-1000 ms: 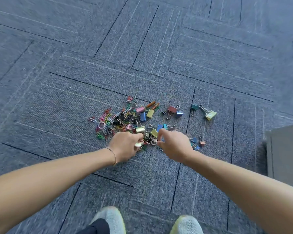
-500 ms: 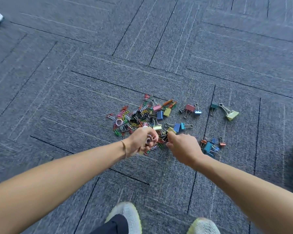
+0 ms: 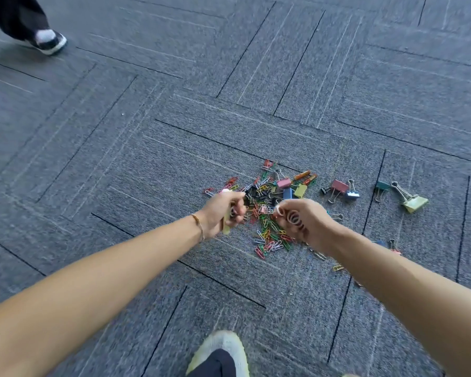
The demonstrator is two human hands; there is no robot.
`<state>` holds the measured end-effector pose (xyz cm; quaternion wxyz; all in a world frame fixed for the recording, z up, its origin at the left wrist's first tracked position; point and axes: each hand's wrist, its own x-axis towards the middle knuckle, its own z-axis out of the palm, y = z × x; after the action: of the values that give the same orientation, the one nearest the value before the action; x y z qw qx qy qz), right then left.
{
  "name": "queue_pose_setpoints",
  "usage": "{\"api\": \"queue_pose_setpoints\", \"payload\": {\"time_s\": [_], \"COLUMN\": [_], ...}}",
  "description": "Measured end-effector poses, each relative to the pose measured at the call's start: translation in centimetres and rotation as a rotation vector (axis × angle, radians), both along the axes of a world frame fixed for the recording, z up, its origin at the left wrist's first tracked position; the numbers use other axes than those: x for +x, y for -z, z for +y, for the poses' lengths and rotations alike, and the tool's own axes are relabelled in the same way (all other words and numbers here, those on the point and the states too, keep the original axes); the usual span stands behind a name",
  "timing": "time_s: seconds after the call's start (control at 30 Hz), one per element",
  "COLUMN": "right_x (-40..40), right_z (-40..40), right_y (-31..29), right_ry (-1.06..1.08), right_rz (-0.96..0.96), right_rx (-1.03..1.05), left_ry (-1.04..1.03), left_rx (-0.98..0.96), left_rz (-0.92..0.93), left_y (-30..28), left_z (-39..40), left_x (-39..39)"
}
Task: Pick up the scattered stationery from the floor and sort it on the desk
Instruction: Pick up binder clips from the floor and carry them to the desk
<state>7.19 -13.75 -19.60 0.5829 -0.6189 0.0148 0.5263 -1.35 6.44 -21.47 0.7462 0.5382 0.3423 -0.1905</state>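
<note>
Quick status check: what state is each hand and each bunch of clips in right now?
Left hand: fingers curled in a grip round picked-up items, blurred.
Right hand: curled grip holding metal rings.
Paper clips: loose heap on the carpet.
Pink binder clip: lying on the carpet, handles out.
Yellow binder clip: on the carpet, apart from the heap.

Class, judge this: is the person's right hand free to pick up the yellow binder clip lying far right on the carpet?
Probably not yet: the right hand already grips metal rings. The yellow binder clip itself lies unobstructed on the carpet.
</note>
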Motion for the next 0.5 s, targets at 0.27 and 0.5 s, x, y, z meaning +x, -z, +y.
{"api": "queue_pose_setpoints", "payload": {"time_s": [0.27, 0.5], "right_x": [1.4, 1.6], "right_z": [1.9, 2.6], "right_y": [-0.1, 0.6], "right_ry": [0.046, 0.005], "right_rz": [0.038, -0.040], "right_rx": [0.009, -0.053], "left_ry": [0.313, 0.577], "left_rx": [1.244, 1.480], "left_rz": [0.153, 0.162], "left_y": [2.0, 2.1], "left_z": [3.0, 3.1], "left_x": [-0.7, -0.8]}}
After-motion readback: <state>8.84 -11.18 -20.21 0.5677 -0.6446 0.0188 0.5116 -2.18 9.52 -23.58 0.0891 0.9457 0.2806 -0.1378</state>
